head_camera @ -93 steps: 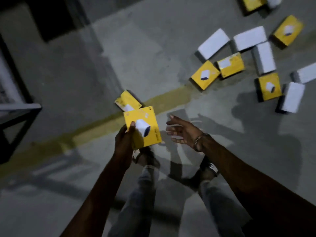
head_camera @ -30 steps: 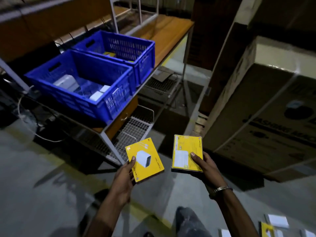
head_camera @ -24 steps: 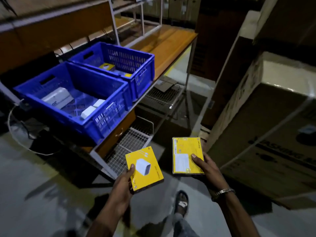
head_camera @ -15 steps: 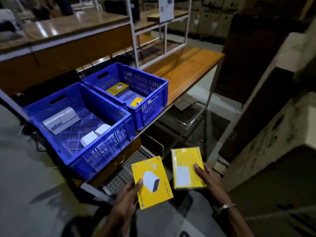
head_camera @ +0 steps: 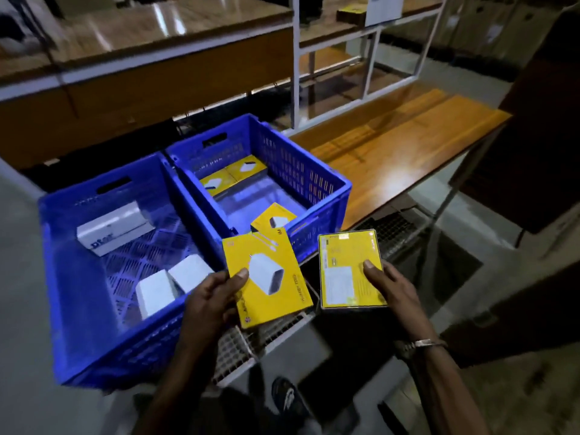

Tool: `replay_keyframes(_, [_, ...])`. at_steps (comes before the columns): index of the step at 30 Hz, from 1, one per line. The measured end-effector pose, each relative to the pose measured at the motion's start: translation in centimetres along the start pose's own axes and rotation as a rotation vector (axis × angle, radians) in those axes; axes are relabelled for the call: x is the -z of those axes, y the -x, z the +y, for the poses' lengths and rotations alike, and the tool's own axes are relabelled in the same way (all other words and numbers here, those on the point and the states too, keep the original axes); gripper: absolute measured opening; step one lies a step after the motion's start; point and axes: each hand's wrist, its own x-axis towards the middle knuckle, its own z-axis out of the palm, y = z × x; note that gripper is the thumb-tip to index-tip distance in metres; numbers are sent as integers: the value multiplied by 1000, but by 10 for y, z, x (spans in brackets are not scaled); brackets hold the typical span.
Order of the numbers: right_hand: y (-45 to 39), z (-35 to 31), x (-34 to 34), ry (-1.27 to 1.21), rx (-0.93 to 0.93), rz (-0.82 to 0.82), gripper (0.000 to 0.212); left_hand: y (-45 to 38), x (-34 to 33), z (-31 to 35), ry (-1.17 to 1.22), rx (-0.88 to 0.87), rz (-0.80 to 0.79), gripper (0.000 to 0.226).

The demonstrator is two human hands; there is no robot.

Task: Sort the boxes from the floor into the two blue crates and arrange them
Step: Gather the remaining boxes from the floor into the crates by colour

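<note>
Bare forearms, metal bracelet [head_camera: 420, 344] on the right wrist, dark sandal [head_camera: 287, 400] on one foot

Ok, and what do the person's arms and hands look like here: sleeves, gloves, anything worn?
Both forearms are bare, with no sleeves in view, and neither hand is gloved. The right wrist carries a silver metal bracelet; the left hand and its wrist show nothing worn. No rings can be made out on the right hand in this dim light.

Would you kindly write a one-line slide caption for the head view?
Left hand and right hand each hold a yellow box before two blue crates, sorted white and yellow.
</note>
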Motion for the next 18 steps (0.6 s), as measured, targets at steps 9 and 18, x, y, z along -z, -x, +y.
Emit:
replay_keyframes(9, [-160, -93, -47, 136, 195, -87, 31, -136, -26, 54, -256, -135, 241, 113])
replay_keyframes(18, [-277, -114, -102, 775, 419, -390, 31, -203, -36, 55, -620, 41, 216, 68])
